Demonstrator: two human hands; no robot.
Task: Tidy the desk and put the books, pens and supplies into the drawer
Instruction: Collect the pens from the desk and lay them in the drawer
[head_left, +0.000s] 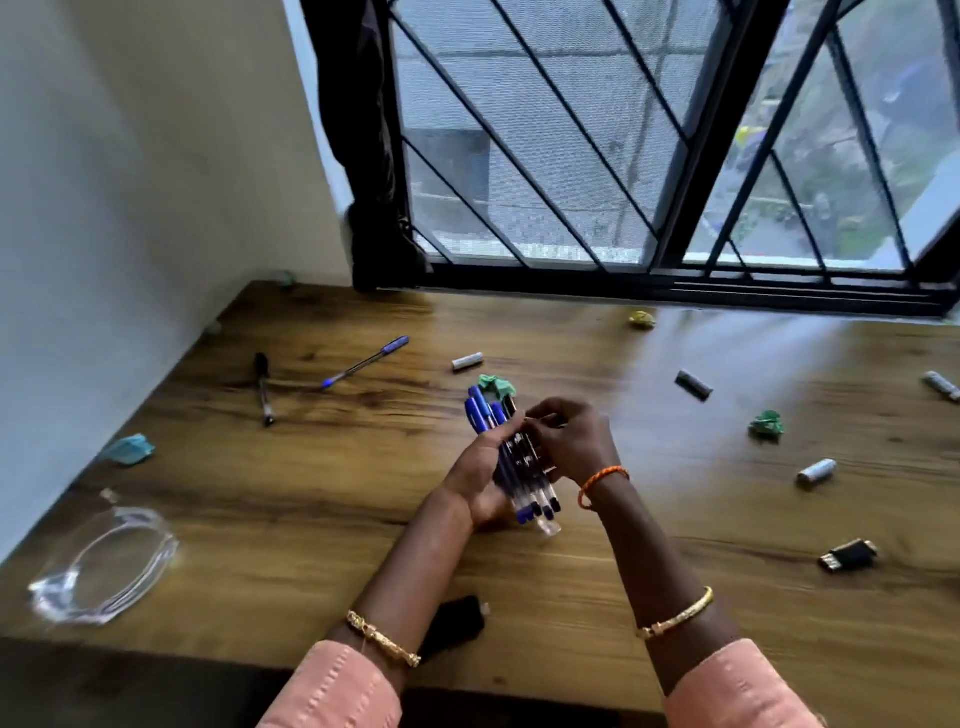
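We clamp the pen bundle in our left hand, right hand fingers pinching it, while two loose pens lie on the worktop far-left, nearer our left hand.

Scattered clutter rings open wood at the centre of the desk: two loose pens at ten o'clock, batteries and crumpled paper at three, a clear plastic pouch at eight; the near edge at five lies bare.
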